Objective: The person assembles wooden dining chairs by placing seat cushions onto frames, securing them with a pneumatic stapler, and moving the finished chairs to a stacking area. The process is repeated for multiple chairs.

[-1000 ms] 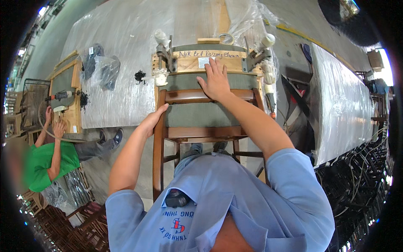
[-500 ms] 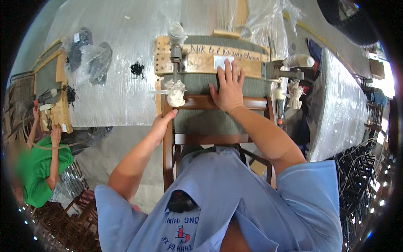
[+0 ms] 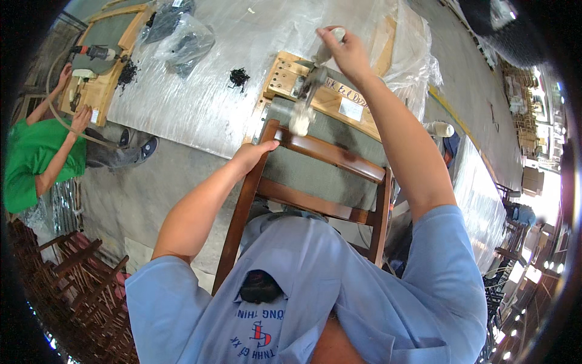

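A brown wooden chair frame (image 3: 330, 153) stands tilted before me, its top rail against a fabric-covered fixture (image 3: 357, 173). My left hand (image 3: 250, 156) grips the left post near its upper end, thumb over the rail. Up at the far side, my right hand (image 3: 347, 51) holds the white-wrapped handle (image 3: 328, 51) of a toggle clamp (image 3: 310, 84). The clamp's padded white tip (image 3: 301, 119) hangs close over the left end of the rail; whether it touches cannot be made out. Past my right forearm shows a second clamp's white handle (image 3: 440, 128).
A wooden board (image 3: 330, 91) with handwriting and a paper label backs the fixture. On the film-wrapped table (image 3: 200, 103) lie small black pieces (image 3: 239, 77) and a plastic bag (image 3: 187, 51). At left, a person in green (image 3: 48, 155) works beside a drill (image 3: 96, 53). Chair frames (image 3: 79, 285) crowd the lower left.
My right hand has left the board and taken hold of the left clamp's handle. The clamp has swung. My left hand stays on the chair post. The whole view has turned.
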A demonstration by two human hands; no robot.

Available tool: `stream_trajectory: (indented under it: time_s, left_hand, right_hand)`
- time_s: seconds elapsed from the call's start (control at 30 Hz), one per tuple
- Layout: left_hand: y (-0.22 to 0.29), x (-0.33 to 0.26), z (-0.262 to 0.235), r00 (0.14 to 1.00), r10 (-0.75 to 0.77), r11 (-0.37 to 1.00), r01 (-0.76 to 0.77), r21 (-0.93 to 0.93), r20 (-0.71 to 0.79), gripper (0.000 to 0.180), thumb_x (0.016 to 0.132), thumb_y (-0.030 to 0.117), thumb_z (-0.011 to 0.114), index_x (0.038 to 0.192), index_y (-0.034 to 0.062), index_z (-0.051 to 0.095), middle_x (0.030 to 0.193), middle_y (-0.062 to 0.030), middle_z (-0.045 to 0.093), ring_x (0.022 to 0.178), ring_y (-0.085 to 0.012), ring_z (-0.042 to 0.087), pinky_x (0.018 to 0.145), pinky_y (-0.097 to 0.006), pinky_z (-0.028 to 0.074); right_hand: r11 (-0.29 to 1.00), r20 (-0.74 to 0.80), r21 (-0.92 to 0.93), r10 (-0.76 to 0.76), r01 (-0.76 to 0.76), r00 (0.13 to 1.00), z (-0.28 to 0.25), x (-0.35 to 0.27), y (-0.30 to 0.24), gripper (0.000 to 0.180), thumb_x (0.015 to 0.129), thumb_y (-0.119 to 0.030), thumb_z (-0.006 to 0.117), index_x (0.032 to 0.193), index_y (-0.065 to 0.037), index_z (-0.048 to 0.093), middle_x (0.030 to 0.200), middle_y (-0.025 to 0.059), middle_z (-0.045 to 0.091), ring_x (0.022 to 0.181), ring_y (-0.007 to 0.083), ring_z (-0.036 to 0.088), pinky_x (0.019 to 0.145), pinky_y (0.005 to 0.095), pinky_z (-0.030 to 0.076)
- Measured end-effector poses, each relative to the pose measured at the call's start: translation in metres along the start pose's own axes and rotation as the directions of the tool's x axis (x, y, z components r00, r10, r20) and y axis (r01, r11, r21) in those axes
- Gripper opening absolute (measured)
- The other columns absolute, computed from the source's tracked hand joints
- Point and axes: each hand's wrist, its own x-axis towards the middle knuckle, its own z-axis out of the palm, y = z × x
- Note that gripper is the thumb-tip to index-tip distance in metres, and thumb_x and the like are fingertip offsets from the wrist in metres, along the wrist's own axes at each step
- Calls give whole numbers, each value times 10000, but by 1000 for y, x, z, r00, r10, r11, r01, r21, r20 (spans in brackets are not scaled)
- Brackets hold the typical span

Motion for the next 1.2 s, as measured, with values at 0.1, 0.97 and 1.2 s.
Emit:
stream_trajectory:
  time_s: [0.1, 0.97, 1.2]
  left_hand:
    - [-6, 6, 0, 1000, 18, 999, -18, 31, 4, 728, 855, 481, 755, 1271, -104, 631, 1279, -179, 655, 1169, -250, 611, 1011, -336, 446]
    - [-17, 25, -8, 999, 52, 998, -52, 45, -10, 711, 876, 498, 735, 1268, -88, 643, 1260, -189, 672, 1172, -269, 621, 1022, -342, 451]
    - [8, -9, 7, 999, 27, 999, -28, 16, 23, 872, 785, 609, 765, 1333, -53, 620, 1384, -208, 598, 1274, -283, 562, 1074, -345, 405]
  right_hand:
    - [962, -92, -9, 271, -273, 958, 2, 27, 10, 701, 876, -582, 683, 1115, 76, 666, 999, 160, 702, 927, 267, 659, 847, 379, 518]
    - [712, -224, 572, 614, -408, 757, 78, 69, 87, 487, 841, -260, 703, 1200, 58, 622, 1421, 289, 524, 1052, 374, 645, 875, 546, 511]
    - [832, -341, -482, 110, -274, 933, 19, -1, 22, 691, 899, -540, 644, 1340, -11, 585, 1380, 243, 561, 1379, 385, 452, 1113, 497, 394]
